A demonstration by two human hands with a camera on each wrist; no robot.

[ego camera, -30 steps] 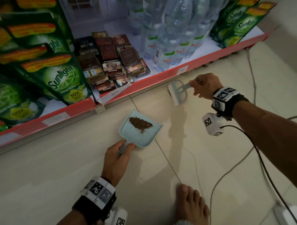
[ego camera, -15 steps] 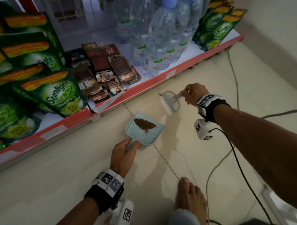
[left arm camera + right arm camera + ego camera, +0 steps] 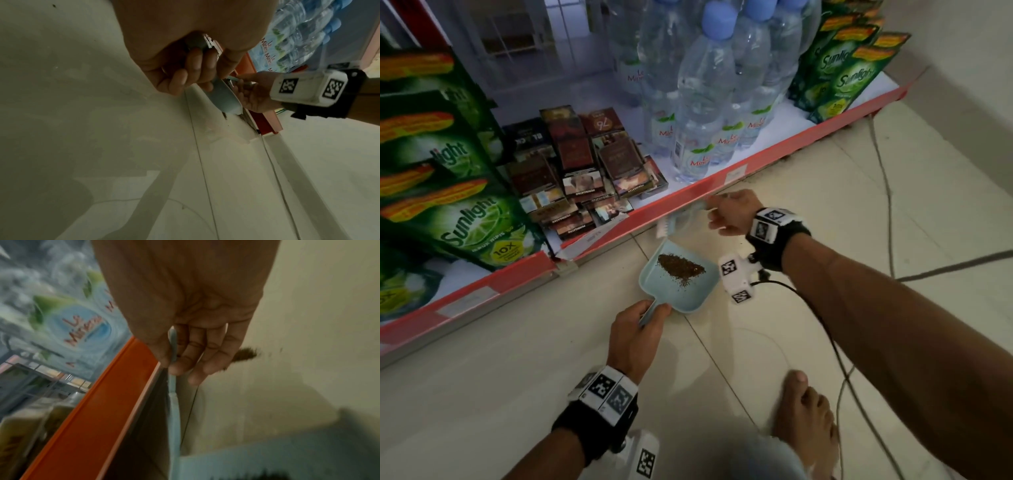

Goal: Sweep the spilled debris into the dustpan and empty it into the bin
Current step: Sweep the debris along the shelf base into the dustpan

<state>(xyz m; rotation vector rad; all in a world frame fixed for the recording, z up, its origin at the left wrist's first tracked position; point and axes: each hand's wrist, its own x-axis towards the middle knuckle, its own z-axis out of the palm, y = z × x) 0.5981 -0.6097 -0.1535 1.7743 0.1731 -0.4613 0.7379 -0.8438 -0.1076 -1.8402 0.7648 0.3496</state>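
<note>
We're holding the small pale-blue plastic dustpan by its short handle with our left hand, fingers curled round the handle, thumb on top. The left wrist view confirms it: fingers wrapped on the grey-blue handle, pan body pointing away over the pale tiled floor.

The pile of dark brown granular debris sits inside the dustpan, toward its far half, with loose grains spread around it. We can't tell from the head view whether the pan touches the floor or is just above it.

Our right hand pinches the thin pale-blue handle of the small hand brush, thumb against curled fingers; the right wrist view shows the handle clamped between thumb and fingers. The brush head, white bristles down, is blurred, right at the red front edge of the low shelf and just beyond the dustpan's open lip. In the right wrist view a brown debris patch shows past the fingers.

On the shelf: clear water bottles with blue caps, stacked dark cigarette packs, green Sunlight pouches at left and far right. Our bare foot is on the floor near the bottom, cables trail across the tiles at right.
</note>
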